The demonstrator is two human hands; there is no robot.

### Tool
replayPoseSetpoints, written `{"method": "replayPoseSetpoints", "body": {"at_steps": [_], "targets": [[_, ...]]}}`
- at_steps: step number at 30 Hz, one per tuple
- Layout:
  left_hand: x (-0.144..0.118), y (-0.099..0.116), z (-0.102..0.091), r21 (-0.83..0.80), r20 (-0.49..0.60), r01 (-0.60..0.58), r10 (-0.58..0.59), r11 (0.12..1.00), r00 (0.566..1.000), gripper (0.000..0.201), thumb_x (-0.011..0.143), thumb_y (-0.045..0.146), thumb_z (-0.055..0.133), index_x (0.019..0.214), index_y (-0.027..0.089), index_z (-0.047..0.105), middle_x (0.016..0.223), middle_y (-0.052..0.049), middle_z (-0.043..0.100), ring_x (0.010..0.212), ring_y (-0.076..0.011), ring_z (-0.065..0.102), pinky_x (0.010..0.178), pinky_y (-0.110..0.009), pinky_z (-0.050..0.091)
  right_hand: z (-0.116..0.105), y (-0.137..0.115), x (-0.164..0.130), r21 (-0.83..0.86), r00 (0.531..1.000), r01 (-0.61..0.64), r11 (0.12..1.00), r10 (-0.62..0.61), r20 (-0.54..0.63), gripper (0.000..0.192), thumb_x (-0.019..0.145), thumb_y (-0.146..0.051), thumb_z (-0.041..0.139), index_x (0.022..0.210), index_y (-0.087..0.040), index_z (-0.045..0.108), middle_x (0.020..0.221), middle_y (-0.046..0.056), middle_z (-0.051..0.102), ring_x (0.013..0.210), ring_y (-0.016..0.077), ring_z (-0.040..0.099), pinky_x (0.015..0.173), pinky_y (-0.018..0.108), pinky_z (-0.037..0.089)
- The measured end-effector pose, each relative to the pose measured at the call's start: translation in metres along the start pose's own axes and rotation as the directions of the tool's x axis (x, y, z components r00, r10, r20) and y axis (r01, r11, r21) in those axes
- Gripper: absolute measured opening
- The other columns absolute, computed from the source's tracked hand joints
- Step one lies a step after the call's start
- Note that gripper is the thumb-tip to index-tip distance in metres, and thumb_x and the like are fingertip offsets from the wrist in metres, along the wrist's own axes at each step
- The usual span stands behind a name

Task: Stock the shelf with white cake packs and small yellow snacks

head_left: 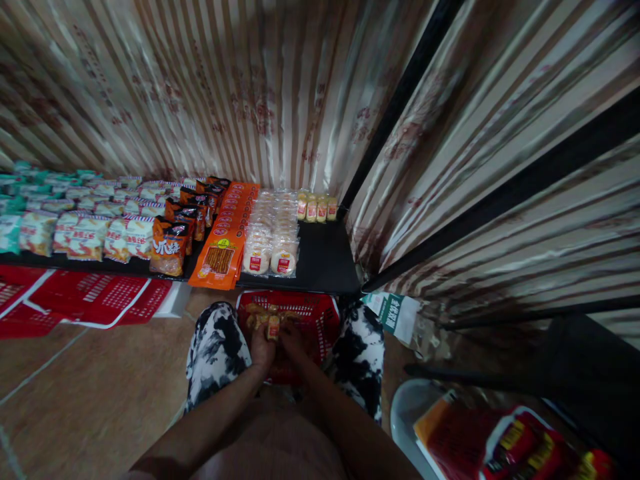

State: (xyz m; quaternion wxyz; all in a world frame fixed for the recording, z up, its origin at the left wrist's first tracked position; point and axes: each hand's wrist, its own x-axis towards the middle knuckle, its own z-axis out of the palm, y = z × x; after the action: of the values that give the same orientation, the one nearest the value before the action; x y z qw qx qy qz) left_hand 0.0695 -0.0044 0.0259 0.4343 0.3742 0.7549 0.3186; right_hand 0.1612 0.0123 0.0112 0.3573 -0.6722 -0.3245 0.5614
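Between my knees stands a red plastic basket (320, 320) with small yellowish snack packets in it. Both hands reach into the basket. My left hand (261, 349) and my right hand (293, 341) together hold one small packet (273, 327) with a red label, just above the basket's contents. On the low black shelf (325, 263) ahead lie rows of snack packs: white round cakes (273, 233), orange packs (225, 250), and a short row of small yellow packets (317, 208) at the back.
Further left on the shelf lie orange-black bags (170, 247) and white and teal bags (80, 233). Red flat baskets (95, 300) lie under the shelf's left part. A striped curtain hangs behind and to the right. A white stool with red packs (505, 440) stands at lower right.
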Motion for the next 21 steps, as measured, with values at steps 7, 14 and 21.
{"method": "replayPoseSetpoints", "body": {"at_steps": [7, 14, 21], "targets": [[-0.01, 0.022, -0.004, 0.129, 0.016, -0.017, 0.015, 0.992, 1.0, 0.044, 0.066, 0.004, 0.052, 0.106, 0.018, 0.063, 0.097, -0.008, 0.065, 0.102, -0.0217, 0.059, 0.093, -0.031, 0.044, -0.005, -0.012, -0.014, -0.016, 0.98, 0.143, 0.99, -0.144, -0.136, 0.009, 0.06, -0.019, 0.054, 0.067, -0.02, 0.06, 0.07, 0.001, 0.068, 0.073, 0.0188, 0.064, 0.076, 0.032, 0.051], [-0.02, 0.044, 0.0, 0.15, 0.05, -0.041, 0.034, 0.988, 0.998, 0.043, 0.071, 0.012, 0.052, 0.113, 0.018, 0.061, 0.107, -0.011, 0.062, 0.105, -0.0229, 0.057, 0.095, -0.034, 0.042, -0.019, -0.028, -0.024, -0.164, 0.936, 0.263, 0.951, -0.293, -0.193, 0.017, 0.065, -0.02, 0.053, 0.078, -0.022, 0.065, 0.079, 0.003, 0.07, 0.077, 0.0206, 0.065, 0.073, 0.033, 0.051], [-0.031, 0.058, 0.007, 0.037, 0.068, -0.119, 0.116, 0.992, 0.991, 0.044, 0.072, 0.012, 0.051, 0.115, 0.017, 0.057, 0.118, -0.01, 0.06, 0.112, -0.02, 0.054, 0.1, -0.031, 0.039, -0.034, -0.039, -0.03, -0.153, 0.901, 0.352, 0.924, -0.378, -0.212, 0.021, 0.071, -0.025, 0.052, 0.088, -0.021, 0.064, 0.087, 0.005, 0.069, 0.084, 0.0215, 0.064, 0.077, 0.034, 0.05]]}}
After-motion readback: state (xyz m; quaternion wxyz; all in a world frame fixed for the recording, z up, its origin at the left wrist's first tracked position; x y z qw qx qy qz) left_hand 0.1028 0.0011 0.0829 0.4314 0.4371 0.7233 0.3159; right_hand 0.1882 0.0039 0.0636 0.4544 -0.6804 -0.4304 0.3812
